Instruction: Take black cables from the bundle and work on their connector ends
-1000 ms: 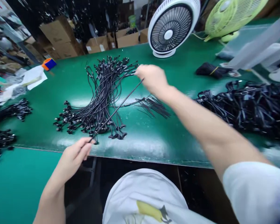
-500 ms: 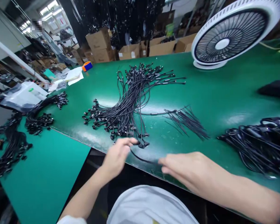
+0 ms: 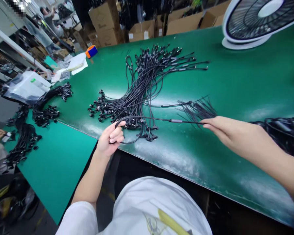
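Cable (image 3: 147,118) stretches between both hands, left fingers (image 3: 116,132) clenched on its looped end, right fingers (image 3: 208,123) pinching the other beside the ties (image 3: 198,109), probably mid-coiling; next, gather loops evenly.

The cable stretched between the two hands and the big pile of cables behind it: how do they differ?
The single cable is held off the green table, bent into a loop at the left hand and pulled fairly straight to the right hand; the pile of cables lies loose on the table, untouched. The single cable is one strand; the pile holds many, fanned out and crossing. Both are thin and black.
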{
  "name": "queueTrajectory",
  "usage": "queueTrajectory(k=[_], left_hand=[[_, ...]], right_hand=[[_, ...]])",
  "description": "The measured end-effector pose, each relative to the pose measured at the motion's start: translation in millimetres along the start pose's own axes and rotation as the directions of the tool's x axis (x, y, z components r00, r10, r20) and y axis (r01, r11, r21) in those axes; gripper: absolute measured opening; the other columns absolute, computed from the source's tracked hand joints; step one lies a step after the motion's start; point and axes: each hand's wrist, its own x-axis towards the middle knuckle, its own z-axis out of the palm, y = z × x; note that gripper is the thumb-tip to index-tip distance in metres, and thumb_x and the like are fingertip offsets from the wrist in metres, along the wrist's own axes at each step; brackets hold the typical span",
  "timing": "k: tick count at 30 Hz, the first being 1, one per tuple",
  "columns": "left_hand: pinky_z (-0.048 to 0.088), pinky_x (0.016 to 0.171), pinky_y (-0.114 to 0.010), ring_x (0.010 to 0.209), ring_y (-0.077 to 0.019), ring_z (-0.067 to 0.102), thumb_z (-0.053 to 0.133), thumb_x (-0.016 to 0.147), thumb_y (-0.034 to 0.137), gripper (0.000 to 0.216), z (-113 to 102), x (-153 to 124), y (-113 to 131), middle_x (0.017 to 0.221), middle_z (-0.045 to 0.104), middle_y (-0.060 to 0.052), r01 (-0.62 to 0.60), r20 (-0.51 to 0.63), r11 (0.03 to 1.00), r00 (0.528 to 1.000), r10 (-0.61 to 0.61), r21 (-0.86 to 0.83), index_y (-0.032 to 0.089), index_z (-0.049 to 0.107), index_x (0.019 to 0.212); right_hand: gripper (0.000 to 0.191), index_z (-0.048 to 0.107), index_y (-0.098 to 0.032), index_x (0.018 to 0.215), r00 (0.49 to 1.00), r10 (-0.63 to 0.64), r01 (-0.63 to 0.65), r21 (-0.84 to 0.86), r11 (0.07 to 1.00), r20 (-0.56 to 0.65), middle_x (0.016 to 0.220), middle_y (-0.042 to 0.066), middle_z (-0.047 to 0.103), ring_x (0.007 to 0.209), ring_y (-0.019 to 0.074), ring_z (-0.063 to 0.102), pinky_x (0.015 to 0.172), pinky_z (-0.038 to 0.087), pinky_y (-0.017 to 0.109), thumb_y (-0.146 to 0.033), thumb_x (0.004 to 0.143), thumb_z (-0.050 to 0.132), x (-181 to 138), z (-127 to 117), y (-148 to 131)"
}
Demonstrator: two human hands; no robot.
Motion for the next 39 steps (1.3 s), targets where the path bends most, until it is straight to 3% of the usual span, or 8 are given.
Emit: queueTrajectory(k=[12,16,19,21,25,30,33,39], left_hand=[[0.048,0.063,-0.028,0.044,-0.0062,0.036,0.067,0.084,0.039,0.032,-33,-10,14,0.044,0.039,0.008,0.229,0.227,0.785,0.878,-0.423,0.575,0.009,0.072,0.095],[0.045,0.053,-0.021,0.036,-0.0025,0.028,0.064,0.087,0.041,0.028,-21,2,4,0.043,0.036,0.011,0.036,0.046,0.939,0.997,-0.055,0.341,0.013,0.066,0.085],[0.049,0.061,-0.022,0.046,-0.0056,0.05,0.064,0.086,0.045,0.032,4,13,-21,0.056,0.056,0.005,-0.087,-0.021,0.933,0.995,0.101,0.35,0.013,0.064,0.091],[0.051,0.071,-0.027,0.065,-0.013,0.065,0.06,0.087,0.049,0.037,23,13,-41,0.074,0.069,-0.004,-0.075,0.096,0.901,0.995,0.038,0.427,0.013,0.063,0.094],[0.047,0.085,-0.031,0.082,-0.0153,0.064,0.052,0.093,0.046,0.033,47,1,-60,0.084,0.069,-0.006,-0.14,0.333,0.801,0.94,-0.077,0.582,0.015,0.061,0.094],[0.034,0.053,-0.023,0.05,-0.0076,0.038,0.057,0.089,0.051,0.037,52,1,-57,0.057,0.044,0.005,-0.052,0.351,0.904,0.93,-0.111,0.424,0.014,0.06,0.09],[0.029,0.049,-0.022,0.047,-0.0063,0.033,0.058,0.088,0.051,0.035,54,7,-65,0.056,0.04,0.007,0.019,0.245,0.966,0.966,-0.084,0.257,0.015,0.056,0.085],[0.042,0.067,-0.027,0.063,-0.0124,0.052,0.042,0.094,0.057,0.043,49,6,-105,0.059,0.038,0.005,-0.051,0.142,0.917,0.99,-0.006,0.395,0.019,0.045,0.074]], right_hand=[[0.044,0.066,-0.026,0.117,0.982,0.183,-0.189,-0.134,0.973,-0.055,0.108,0.008,0.073,0.082,0.0211,0.07,0.054,0.043,0.031,-0.045,0.095,0.033,-17,0,23],[0.031,0.07,-0.027,0.102,0.991,-0.133,0.133,-0.04,0.99,0.005,0.086,0.004,0.075,0.062,0.0172,0.066,0.049,0.041,0.029,-0.033,0.095,0.04,-36,2,-16],[0.03,0.069,-0.024,0.091,0.887,-0.44,0.387,0.294,0.874,0.14,0.068,0.001,0.067,0.056,0.013,0.061,0.055,0.044,0.026,-0.022,0.097,0.039,-37,-3,-70],[0.03,0.068,-0.021,0.092,0.845,-0.511,0.402,0.441,0.802,0.159,0.066,0.001,0.064,0.055,0.0125,0.058,0.054,0.042,0.026,-0.022,0.098,0.039,-25,-10,-97],[0.031,0.067,-0.019,0.093,0.946,-0.306,0.168,0.642,0.748,0.109,0.085,0.004,0.071,0.076,0.0133,0.066,0.07,0.046,0.024,-0.024,0.099,0.037,16,-20,-104],[0.024,0.065,-0.021,0.093,0.991,0.085,-0.126,0.892,0.434,0.099,0.085,0.002,0.067,0.079,0.0149,0.062,0.079,0.047,0.028,-0.043,0.091,0.056,31,6,-93],[0.035,0.06,-0.02,0.086,0.934,0.318,-0.227,0.958,0.173,0.164,0.076,0.0,0.06,0.073,0.0143,0.056,0.077,0.047,0.03,-0.055,0.087,0.058,20,35,-107],[0.041,0.045,-0.02,0.071,0.827,0.377,-0.212,0.852,-0.479,0.418,0.057,-0.008,0.029,0.047,0.0065,0.03,0.049,0.036,0.022,-0.054,0.089,0.058,14,44,-139]])
